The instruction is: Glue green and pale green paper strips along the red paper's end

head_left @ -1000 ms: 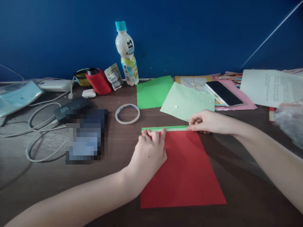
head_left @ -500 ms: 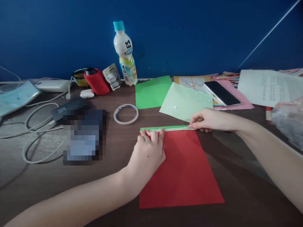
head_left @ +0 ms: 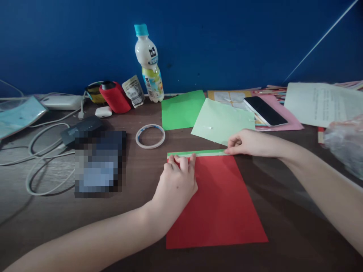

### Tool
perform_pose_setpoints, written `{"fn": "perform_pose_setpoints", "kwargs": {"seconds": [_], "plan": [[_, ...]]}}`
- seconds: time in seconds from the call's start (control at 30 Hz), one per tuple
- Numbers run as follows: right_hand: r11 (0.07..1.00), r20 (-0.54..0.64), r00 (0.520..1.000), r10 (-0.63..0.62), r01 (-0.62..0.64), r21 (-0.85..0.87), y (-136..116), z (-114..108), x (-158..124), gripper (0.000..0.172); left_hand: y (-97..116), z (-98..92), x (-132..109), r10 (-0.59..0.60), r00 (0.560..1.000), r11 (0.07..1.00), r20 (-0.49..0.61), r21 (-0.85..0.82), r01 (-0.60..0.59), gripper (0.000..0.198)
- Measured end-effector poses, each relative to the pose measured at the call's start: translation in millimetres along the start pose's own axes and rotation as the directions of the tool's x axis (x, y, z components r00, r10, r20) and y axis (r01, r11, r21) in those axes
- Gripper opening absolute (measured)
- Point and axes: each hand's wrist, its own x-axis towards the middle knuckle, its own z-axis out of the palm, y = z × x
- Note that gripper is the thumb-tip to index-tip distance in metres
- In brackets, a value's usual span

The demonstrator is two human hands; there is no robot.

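A red sheet of paper (head_left: 218,204) lies in front of me. Along its far edge runs a narrow paper strip (head_left: 211,153), green on the far side and pale green on the near side. My left hand (head_left: 178,179) rests on the sheet's far left corner, with its fingers apart and the tips pressing down on the strip. At the far right corner, my right hand (head_left: 241,142) has thumb and forefinger pinched on the strip's end. The left fingers cover part of the strip.
A roll of tape (head_left: 150,146) lies left of the strip. Beyond are a bright green sheet (head_left: 181,109), a pale green sheet (head_left: 222,122) and a phone (head_left: 265,110). A bottle (head_left: 150,64) stands by the blue wall. Cables (head_left: 31,151) lie left; crumpled plastic (head_left: 346,139) is right.
My right hand's lower fingers have drawn in a little while the thumb and forefinger keep the pinch. My left hand and the red sheet look unmoved.
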Motion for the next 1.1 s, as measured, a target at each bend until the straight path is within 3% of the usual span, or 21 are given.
{"fn": "perform_pose_setpoints", "kwargs": {"seconds": [0.23, 0.4, 0.6, 0.7, 0.83, 0.93, 1.1], "plan": [[0.993, -0.062, 0.993, 0.097, -0.100, -0.057, 6.3, 0.5, 2.6, 0.041, 0.9, 0.3, -0.3, -0.002, 1.000, 1.000, 0.004, 0.021, 0.002, 0.055], [0.987, -0.034, 0.991, 0.131, -0.134, -0.091, 4.5, -3.2, -0.8, 0.050, 0.0, -1.7, -0.4, -0.005, 1.000, 0.999, 0.028, 0.044, 0.004, 0.054], [0.977, -0.011, 0.985, 0.171, -0.171, -0.124, 11.9, -8.9, -3.9, 0.051, -1.8, -4.7, -1.0, -0.025, 0.997, 0.998, 0.077, -0.057, 0.030, 0.051], [0.983, -0.039, 0.989, 0.145, -0.149, -0.109, 16.8, -15.4, -5.3, 0.048, -1.5, -4.2, -1.2, -0.009, 0.995, 0.996, 0.096, -0.083, 0.017, 0.045], [0.992, -0.273, 0.958, 0.083, -0.105, -0.069, 7.3, -16.9, -10.1, 0.046, -2.1, -4.0, -0.1, 0.028, 0.997, 0.998, 0.076, -0.065, -0.023, 0.040], [0.995, -0.312, 0.950, 0.033, -0.060, -0.077, -8.8, -2.3, -11.2, 0.046, -3.9, -4.2, 1.9, 0.061, 0.998, 0.996, 0.025, -0.068, -0.059, 0.036], [0.969, -0.345, 0.935, -0.083, -0.005, -0.247, -20.5, 23.5, -4.2, 0.043, -4.8, -4.3, 3.1, 0.086, 0.996, 0.993, -0.028, -0.081, -0.088, 0.037]]}}
